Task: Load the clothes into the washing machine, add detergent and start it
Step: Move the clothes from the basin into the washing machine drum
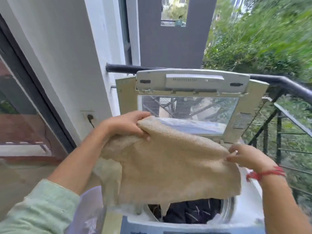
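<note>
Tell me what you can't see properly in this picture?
All in the head view:
- Drum: mostly hidden by the tan cloth that both hands, left and right, hold over it; only some dark clothes show.
- Panel lettering: cut off by the bottom edge.
- Bushes: blurred.
- Plug: too small for detail.

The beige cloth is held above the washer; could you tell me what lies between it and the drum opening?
Nothing; in the head view the beige cloth hangs over dark clothes already in the drum, with open air between.
</note>
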A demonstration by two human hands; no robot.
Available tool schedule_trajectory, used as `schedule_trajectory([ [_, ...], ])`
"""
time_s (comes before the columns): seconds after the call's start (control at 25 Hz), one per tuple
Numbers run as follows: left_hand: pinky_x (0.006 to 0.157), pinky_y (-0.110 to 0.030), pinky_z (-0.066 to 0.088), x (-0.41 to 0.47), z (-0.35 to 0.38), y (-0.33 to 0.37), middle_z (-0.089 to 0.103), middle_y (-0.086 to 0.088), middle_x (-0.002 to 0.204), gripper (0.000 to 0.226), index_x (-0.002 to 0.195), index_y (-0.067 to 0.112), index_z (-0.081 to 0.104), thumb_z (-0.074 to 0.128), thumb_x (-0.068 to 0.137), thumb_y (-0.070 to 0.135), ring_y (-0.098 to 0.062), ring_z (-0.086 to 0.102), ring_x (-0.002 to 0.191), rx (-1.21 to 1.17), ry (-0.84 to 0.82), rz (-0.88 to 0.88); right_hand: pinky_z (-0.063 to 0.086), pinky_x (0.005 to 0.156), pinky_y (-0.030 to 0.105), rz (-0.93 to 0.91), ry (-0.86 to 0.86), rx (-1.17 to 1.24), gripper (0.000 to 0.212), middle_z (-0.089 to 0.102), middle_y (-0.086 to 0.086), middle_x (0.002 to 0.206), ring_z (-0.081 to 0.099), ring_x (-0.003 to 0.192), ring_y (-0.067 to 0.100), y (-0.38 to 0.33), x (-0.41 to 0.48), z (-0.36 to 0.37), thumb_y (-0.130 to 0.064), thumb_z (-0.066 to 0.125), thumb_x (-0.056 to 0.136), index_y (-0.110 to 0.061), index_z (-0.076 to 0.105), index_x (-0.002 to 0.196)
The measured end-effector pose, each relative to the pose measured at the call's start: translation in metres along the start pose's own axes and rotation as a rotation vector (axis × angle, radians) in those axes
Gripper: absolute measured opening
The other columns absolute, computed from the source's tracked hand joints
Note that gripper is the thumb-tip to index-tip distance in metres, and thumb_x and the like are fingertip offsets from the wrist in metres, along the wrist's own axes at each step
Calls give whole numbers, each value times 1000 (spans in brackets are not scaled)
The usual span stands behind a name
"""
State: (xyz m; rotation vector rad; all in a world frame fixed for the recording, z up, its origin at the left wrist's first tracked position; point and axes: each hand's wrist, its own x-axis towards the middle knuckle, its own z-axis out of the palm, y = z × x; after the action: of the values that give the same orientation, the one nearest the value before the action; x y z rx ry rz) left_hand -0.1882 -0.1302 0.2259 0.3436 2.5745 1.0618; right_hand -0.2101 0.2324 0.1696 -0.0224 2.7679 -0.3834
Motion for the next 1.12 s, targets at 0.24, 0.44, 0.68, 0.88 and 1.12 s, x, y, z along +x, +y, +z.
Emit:
schedule_trajectory([
  [0.24,97,-24,41,59,74,84,54,17,121,75,132,29,48,84,66,24,-6,53,109,380,-396,182,30,105,17,-589,-236,339,96,36,-25,138,35,126,-7,-51,-3,17,-31,88,57,-43,35,136],
  [0.44,76,-29,47,78,72,49,61,10,97,55,110,26,55,83,64,35,-14,58,92,593,-319,-83,52,69,25,-535,-233,401,27,69,-11,79,62,72,0,-23,19,18,-16,82,68,-24,69,91],
  [0.68,72,-36,52,107,77,-17,66,-2,94,16,89,19,59,62,74,21,-24,62,92,666,-12,-156,47,70,37,-478,199,152,17,59,0,82,58,80,25,-10,60,29,-11,66,77,-21,52,79],
  [0.88,54,-33,40,127,65,-1,64,-3,85,21,92,17,59,59,76,3,-29,62,77,812,669,235,34,71,35,-357,1048,-78,17,60,6,81,58,66,28,-14,64,14,-3,60,75,-14,59,88],
  [1.12,70,-34,47,102,90,-11,65,-2,96,31,105,18,64,60,78,2,-25,61,87,856,226,294,47,69,35,-367,208,-59,12,59,3,74,56,74,24,12,49,18,-11,65,72,-18,56,70],
])
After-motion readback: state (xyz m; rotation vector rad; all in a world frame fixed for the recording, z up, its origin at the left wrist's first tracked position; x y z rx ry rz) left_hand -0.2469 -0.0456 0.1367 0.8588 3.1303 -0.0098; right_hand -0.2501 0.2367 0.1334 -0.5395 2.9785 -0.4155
